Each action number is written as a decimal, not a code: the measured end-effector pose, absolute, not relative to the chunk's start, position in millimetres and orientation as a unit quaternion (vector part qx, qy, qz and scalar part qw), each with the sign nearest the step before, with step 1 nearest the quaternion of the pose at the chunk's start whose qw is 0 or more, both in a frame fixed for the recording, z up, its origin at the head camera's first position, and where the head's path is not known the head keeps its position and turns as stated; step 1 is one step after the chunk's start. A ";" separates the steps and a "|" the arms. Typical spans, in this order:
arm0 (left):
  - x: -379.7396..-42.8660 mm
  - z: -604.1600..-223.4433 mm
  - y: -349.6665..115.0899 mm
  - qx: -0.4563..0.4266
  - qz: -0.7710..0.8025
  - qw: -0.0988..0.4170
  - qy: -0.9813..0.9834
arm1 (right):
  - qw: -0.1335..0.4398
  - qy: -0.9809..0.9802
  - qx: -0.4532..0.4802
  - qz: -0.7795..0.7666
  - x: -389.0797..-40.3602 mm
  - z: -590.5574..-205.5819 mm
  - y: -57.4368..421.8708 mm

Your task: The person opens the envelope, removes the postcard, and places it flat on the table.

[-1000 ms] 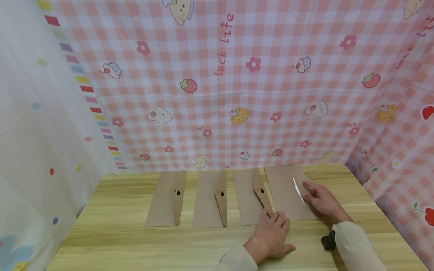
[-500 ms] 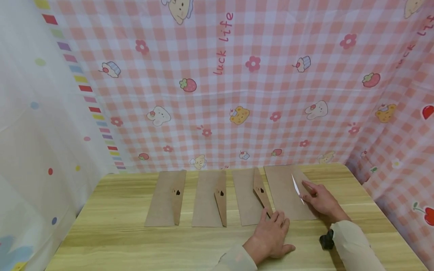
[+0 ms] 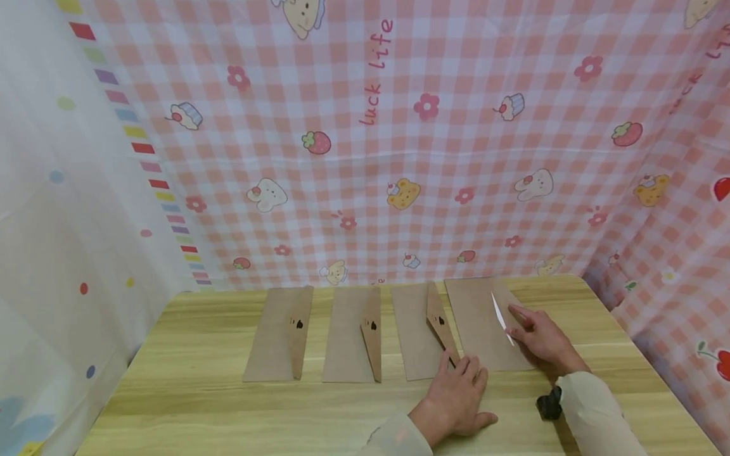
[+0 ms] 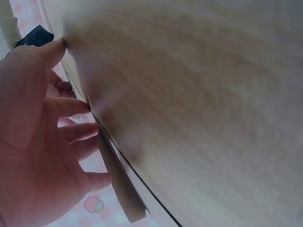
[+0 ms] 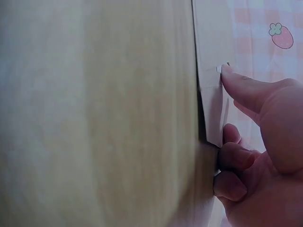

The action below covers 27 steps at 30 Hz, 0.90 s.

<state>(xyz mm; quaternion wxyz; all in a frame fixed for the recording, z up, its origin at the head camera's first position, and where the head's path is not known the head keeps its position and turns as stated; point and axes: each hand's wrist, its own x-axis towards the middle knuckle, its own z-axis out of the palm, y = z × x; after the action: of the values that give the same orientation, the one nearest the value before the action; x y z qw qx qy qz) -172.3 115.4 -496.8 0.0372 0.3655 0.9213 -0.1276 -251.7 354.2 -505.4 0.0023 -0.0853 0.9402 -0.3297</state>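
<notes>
Several brown paper envelopes lie in a row on the table. At the right end is a wide envelope (image 3: 476,323) with a thin white strip (image 3: 499,311) showing on it. My right hand (image 3: 542,339) grips this envelope at its right side, its thumb (image 5: 246,90) by the strip and other fingers curled near the edge. My left hand (image 3: 454,399) rests spread on the table, fingertips at the lower corner of the third envelope (image 3: 413,335). That envelope's pointed flap (image 3: 438,322) bears a dark mark and stands a little off the paper.
Two more envelopes lie to the left, the second envelope (image 3: 348,342) and the leftmost envelope (image 3: 270,339), with flaps folded over. A black device (image 3: 550,404) sits at the right wrist. Pink checked cloth (image 3: 433,152) hangs behind the wooden table (image 3: 274,411).
</notes>
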 end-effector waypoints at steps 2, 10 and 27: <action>-172.2 -496.0 115.2 0.366 -0.127 0.038 0.921 | 0.007 0.942 -0.080 -0.327 -251.9 -505.4 355.4; -171.9 -495.3 115.2 0.366 -0.124 0.037 0.922 | 0.013 0.938 -0.077 -0.337 -252.4 -507.8 356.0; -171.6 -495.1 115.1 0.363 -0.116 0.041 0.924 | -0.012 0.938 -0.073 -0.339 -249.5 -510.6 358.6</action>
<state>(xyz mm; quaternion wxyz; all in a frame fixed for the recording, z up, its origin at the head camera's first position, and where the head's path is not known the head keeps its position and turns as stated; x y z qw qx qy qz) -171.6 115.1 -495.1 0.0409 0.3631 0.9236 -0.1158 -249.5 358.6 -510.6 -0.0123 -0.0733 0.9379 -0.3387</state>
